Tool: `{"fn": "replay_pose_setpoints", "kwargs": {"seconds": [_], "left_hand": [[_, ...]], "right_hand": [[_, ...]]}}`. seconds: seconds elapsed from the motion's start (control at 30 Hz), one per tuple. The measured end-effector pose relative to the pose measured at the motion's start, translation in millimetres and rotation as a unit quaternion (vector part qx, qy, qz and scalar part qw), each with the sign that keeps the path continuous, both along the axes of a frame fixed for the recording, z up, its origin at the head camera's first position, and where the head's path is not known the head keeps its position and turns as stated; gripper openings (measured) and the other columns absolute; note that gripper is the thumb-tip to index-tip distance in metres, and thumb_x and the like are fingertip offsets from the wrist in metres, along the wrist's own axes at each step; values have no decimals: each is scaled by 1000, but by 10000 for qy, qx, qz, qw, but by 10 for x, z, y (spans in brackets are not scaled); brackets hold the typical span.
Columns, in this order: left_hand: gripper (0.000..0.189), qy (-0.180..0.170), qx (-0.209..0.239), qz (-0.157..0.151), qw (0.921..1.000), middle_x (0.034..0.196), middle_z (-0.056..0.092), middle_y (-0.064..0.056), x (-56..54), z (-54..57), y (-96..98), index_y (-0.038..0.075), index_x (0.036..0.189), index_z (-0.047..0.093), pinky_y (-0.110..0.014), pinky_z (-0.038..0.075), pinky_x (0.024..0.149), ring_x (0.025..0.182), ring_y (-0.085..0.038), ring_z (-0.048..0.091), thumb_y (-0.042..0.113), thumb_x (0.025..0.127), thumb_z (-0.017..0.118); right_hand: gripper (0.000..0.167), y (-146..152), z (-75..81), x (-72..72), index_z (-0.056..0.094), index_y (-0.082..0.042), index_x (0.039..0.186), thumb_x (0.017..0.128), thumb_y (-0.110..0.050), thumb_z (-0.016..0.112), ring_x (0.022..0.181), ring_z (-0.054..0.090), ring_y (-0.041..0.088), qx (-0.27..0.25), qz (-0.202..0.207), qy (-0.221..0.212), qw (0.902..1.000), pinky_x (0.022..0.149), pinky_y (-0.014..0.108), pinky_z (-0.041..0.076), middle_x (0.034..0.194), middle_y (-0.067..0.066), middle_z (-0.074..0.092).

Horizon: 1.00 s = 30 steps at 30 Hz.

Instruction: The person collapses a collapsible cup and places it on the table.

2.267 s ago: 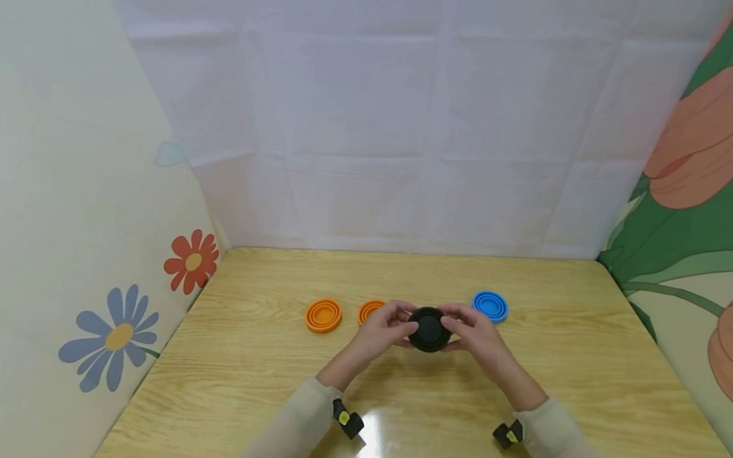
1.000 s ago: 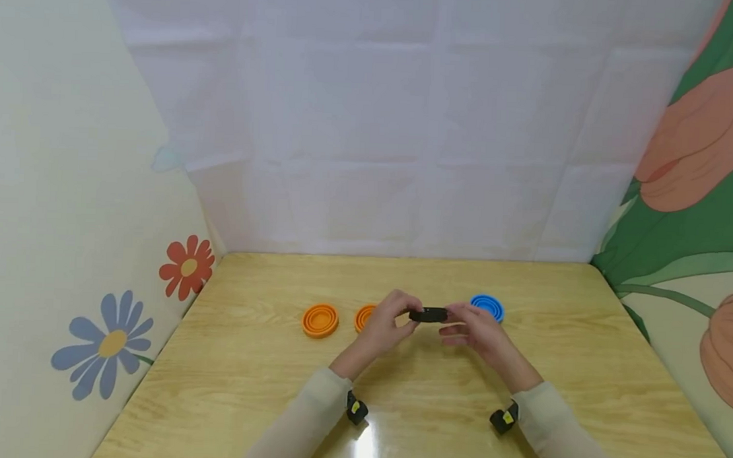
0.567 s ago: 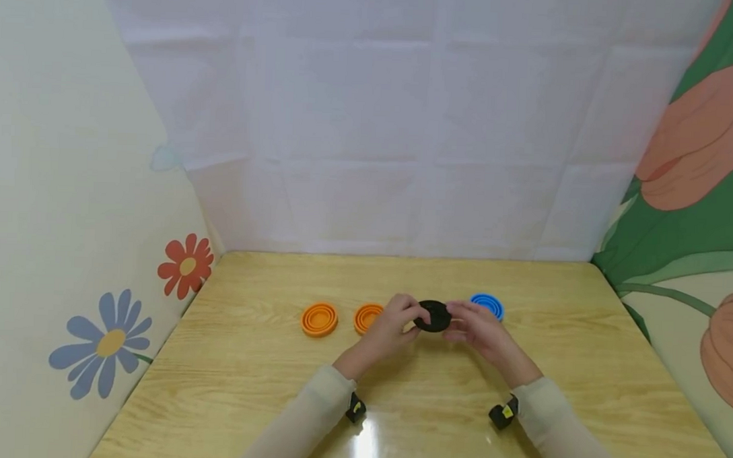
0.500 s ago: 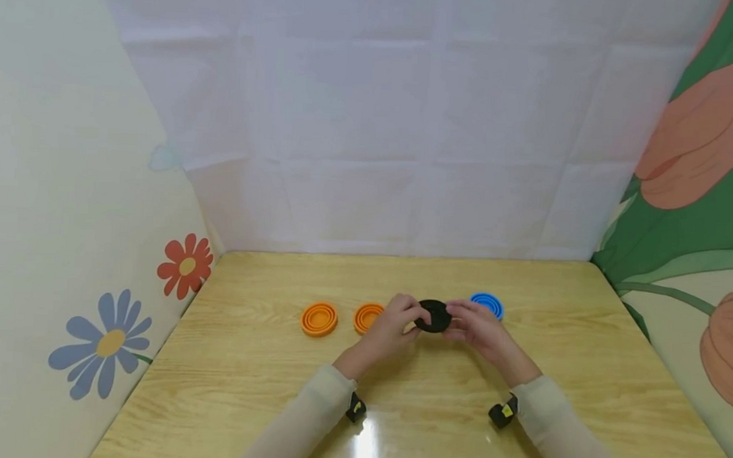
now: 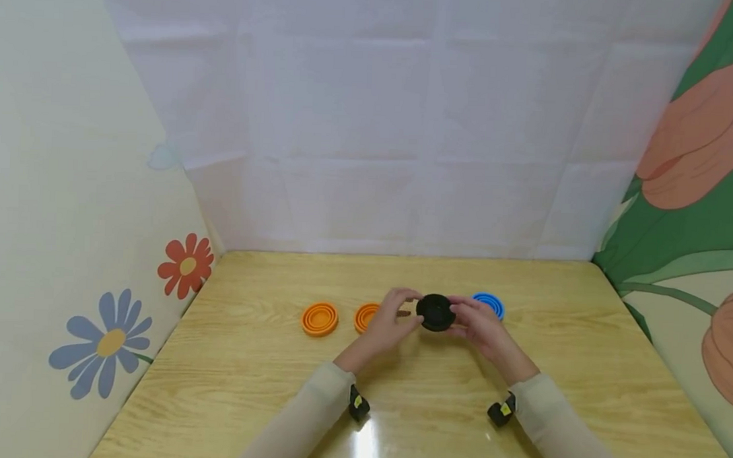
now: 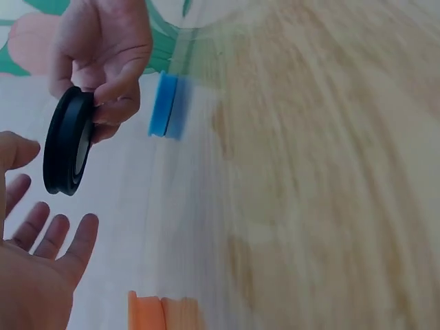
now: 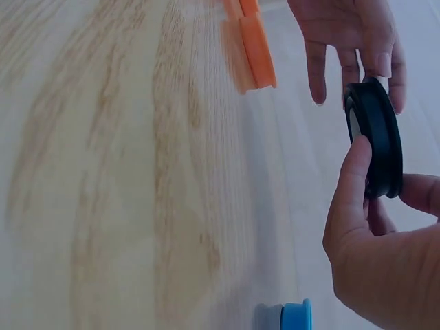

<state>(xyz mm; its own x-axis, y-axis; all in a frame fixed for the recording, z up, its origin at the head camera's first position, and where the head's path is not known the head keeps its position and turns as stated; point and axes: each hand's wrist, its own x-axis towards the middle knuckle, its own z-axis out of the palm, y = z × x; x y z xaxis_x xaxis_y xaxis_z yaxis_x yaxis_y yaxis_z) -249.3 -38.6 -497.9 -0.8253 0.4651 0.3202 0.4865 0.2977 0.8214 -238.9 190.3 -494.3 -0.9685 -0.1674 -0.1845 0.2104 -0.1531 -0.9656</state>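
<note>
A black collapsible cup (image 5: pixel 436 313), folded flat into a disc, is held above the table between both hands. My right hand (image 5: pixel 480 327) pinches its right edge between thumb and fingers, which the right wrist view also shows. My left hand (image 5: pixel 386 325) is spread at the cup's left side. In the left wrist view a small gap separates the left thumb from the cup's rim. Just behind my right hand lies a blue collapsible cup (image 5: pixel 489 305), partly covered. Left of my left hand is an orange collapsible cup (image 5: pixel 363 316), partly hidden by that hand.
Another flattened orange cup (image 5: pixel 319 320) lies farther left on the wooden table (image 5: pixel 246 386). A white cloth (image 5: pixel 346 120) hangs behind the table, and flower-patterned panels (image 5: pixel 114 341) stand at both sides.
The black cup has been turned in the hands, seen edge-on about a second ago and now tilted toward the head camera. My left fingers have spread away from its rim; the right hand keeps hold.
</note>
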Motion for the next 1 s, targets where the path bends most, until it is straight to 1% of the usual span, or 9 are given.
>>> {"fn": "replay_pose_setpoints", "kwargs": {"seconds": [0.1,0.13,0.2,0.33,0.37,0.47,0.57,0.7,1.0], "left_hand": [[40,-478,267,125,9984,138,46,-20,1,27,1,3,137,53,-45,55,97,123,-36,52,8,99,64],[41,-683,345,144,9970,138,46,-23,27,83,6,1,139,52,-46,56,96,123,-38,53,7,100,63],[43,-1085,553,178,9924,138,46,-27,13,90,29,-3,141,48,-46,57,94,120,-39,56,5,101,60],[45,-1886,1092,297,9755,136,46,-31,-23,56,92,-8,143,44,-45,58,92,114,-37,59,0,101,56],[46,-2008,1214,329,9715,135,47,-30,-56,-5,105,-9,144,43,-45,59,91,112,-35,59,0,101,55],[44,-2354,1435,481,9600,132,48,-28,-58,-34,134,-9,142,45,-44,59,90,107,-31,59,1,101,55],[42,-2626,1645,516,9494,130,49,-27,-73,-46,163,-9,140,47,-43,59,90,101,-25,60,1,100,54],[41,-2831,1727,492,9421,127,50,-25,-103,-65,190,-11,137,50,-42,59,90,90,-22,65,0,98,53],[40,-2922,1400,672,9437,134,55,-30,-120,-111,155,-14,136,51,-37,61,84,87,-21,66,-1,98,50]], "right_hand": [[45,4,-7,-10,44,9,146,104,-7,49,97,68,15,7,-104,-10,9999,86,36,60,142,26,53],[45,8,-9,-13,44,9,146,104,-7,49,96,68,15,14,-125,-5,9999,86,37,60,141,25,54],[45,12,-20,-25,44,8,145,103,-7,49,95,68,15,5,-204,-12,9998,84,37,61,138,23,56],[44,1,-48,-25,46,9,144,103,-6,49,93,68,15,-24,-284,48,9996,83,37,61,133,20,59],[44,-9,-57,-24,46,9,144,103,-6,50,94,68,15,-46,-285,71,9996,83,37,61,132,20,60],[44,-36,-75,-17,45,10,144,104,-6,49,96,68,15,-102,-230,141,9996,84,37,60,134,22,59],[43,-47,-76,-25,46,9,144,104,-7,49,98,67,16,-86,-229,124,9996,84,37,60,140,26,54],[43,-42,-61,-40,47,7,144,104,-8,49,102,65,17,57,-248,50,9997,85,36,60,145,29,48],[40,-57,-106,-77,51,8,140,102,-5,49,102,68,21,357,-323,-66,9988,85,38,61,143,32,50]]}}
